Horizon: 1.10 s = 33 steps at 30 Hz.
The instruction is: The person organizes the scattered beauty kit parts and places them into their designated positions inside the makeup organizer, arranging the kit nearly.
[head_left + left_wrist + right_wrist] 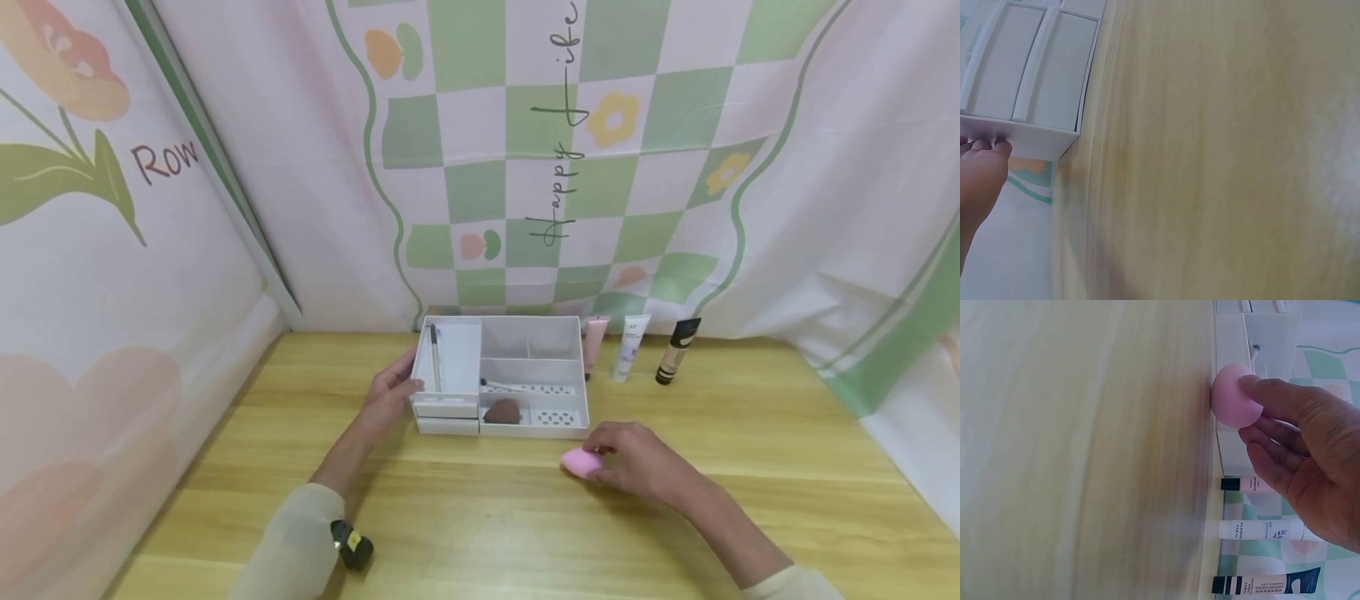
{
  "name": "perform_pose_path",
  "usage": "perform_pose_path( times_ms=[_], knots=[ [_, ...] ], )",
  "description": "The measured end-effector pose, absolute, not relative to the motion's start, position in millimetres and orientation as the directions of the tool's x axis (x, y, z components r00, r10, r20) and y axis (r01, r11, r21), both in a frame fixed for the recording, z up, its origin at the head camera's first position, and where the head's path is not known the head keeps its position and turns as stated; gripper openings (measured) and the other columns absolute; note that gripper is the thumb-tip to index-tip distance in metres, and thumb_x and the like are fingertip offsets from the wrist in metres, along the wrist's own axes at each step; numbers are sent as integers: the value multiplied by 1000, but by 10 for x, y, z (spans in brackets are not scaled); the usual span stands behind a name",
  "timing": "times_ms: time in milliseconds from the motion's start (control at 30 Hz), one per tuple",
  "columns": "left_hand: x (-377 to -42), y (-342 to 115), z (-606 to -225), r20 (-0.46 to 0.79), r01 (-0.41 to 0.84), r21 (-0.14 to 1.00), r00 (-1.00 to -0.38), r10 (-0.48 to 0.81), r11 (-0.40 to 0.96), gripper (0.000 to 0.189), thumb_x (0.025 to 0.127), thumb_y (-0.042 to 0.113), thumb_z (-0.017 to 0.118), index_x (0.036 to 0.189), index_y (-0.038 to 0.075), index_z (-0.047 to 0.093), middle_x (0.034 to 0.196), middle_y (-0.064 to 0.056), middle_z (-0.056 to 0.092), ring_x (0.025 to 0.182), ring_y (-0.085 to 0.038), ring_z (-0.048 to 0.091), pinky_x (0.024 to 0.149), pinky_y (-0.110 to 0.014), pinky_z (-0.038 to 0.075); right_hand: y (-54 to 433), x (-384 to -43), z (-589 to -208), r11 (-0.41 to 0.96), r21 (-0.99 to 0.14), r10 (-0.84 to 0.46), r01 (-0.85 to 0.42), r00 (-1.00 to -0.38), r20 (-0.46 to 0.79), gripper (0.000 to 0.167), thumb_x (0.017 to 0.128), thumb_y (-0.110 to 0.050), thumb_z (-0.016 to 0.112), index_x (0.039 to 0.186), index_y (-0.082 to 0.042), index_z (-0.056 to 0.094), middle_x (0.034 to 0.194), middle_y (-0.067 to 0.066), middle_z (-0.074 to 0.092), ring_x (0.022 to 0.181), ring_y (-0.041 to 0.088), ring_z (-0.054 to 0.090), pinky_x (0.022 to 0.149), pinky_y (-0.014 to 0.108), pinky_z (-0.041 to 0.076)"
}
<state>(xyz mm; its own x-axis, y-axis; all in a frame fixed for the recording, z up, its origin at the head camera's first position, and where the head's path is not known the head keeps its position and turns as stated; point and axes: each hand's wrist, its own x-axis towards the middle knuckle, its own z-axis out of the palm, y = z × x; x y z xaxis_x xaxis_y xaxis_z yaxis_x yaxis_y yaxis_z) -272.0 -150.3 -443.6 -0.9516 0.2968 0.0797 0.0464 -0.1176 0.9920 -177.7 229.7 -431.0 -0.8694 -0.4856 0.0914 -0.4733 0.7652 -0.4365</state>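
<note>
A sponge (pixel 579 463), pink, smooth and egg-shaped, is pinched between the thumb and fingers of the right hand (pixel 637 462), just on the near side of the near right corner of the box (pixel 461 358). The box, white and rectangular, is stood upright, divided into open compartments, fitted with closed drawers (pixel 446 411) at near left, and gripped at its left wall by the left hand (pixel 390 393)

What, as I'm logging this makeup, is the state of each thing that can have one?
White makeup organizer: upright
Drawers: closed
Left hand: gripping white makeup organizer
Pink makeup sponge: held
Right hand: pinching pink makeup sponge
Brown makeup sponge: inside white makeup organizer
Slim makeup tools: likewise
Pink tube: standing, capped
White tube: standing, capped
Black-beige tube: standing, capped
</note>
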Motion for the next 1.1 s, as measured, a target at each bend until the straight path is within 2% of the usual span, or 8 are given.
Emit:
perform_pose_path(
  times_ms=[433, 700, 1100],
  knots=[
    [-2724, -1511, -4440, 57, 27, 994, -955, 290, -105, 67, 99, -1, 46, 161, 2, 20, 172, -13, 14, 161, -31, 14, 128, -40, 23, 2274, -1793, -4277, 772, -464, -444, -434, -891, 95, 25, 80, -16, 82, 104, -12, 75, 102, 0, 76, 93, 14, 70, 81, 35, 65],
    [-2729, -1515, -4457, 71, 38, 992, -953, 295, -117, 67, 98, -3, 45, 160, -1, 19, 172, -17, 12, 160, -34, 13, 128, -41, 22, 2206, -1918, -4158, 751, -480, -449, -454, -884, 133, 19, 83, -15, 81, 101, -15, 75, 98, -3, 75, 90, 9, 67, 80, 36, 64],
    [-2726, -1511, -4458, 67, 36, 993, -957, 283, -112, 67, 98, -3, 45, 160, -1, 19, 172, -16, 12, 160, -33, 13, 127, -40, 24, 2093, -2154, -4051, 746, -480, -456, -461, -879, 136, 20, 85, -15, 80, 104, -10, 76, 100, 3, 77, 92, 14, 68, 83, 42, 64]
  ],
)
